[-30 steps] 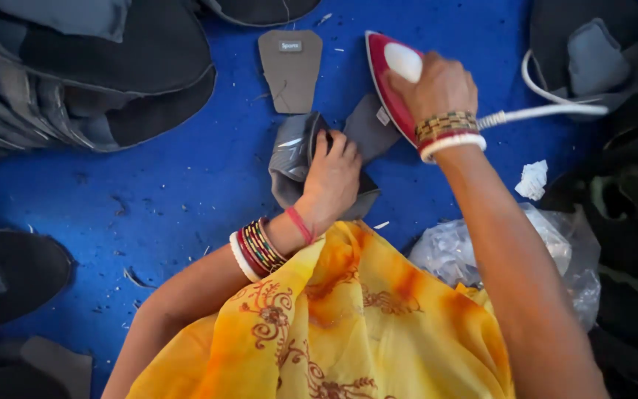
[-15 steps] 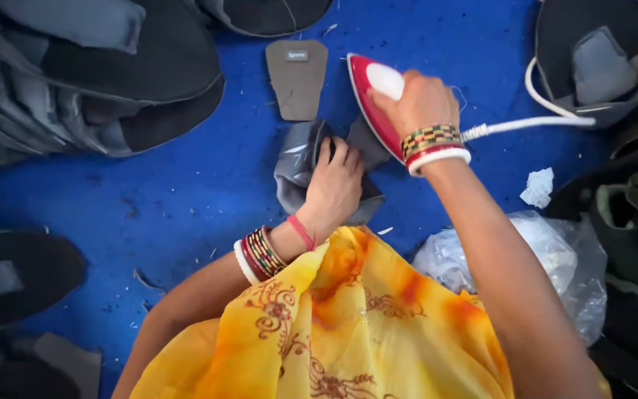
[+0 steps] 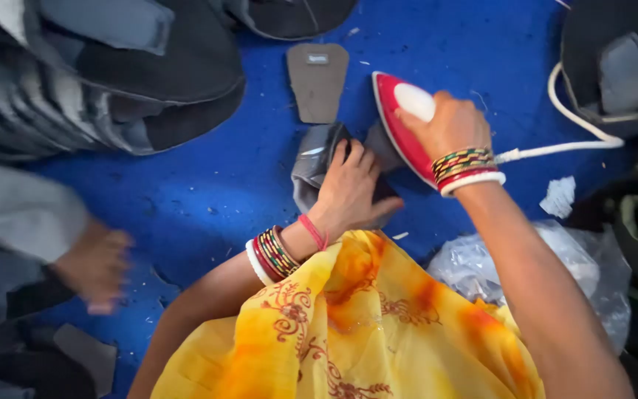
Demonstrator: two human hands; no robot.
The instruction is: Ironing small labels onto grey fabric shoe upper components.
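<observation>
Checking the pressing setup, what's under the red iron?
The red iron sits on a folded grey fabric piece on the blue surface; the soleplate contact is hidden.

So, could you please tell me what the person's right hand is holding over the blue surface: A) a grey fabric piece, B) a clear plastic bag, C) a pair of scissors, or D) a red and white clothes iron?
D: the right hand has its grip around the handle of the red and white clothes iron, while the left hand presses on the folded grey fabric piece.
</observation>
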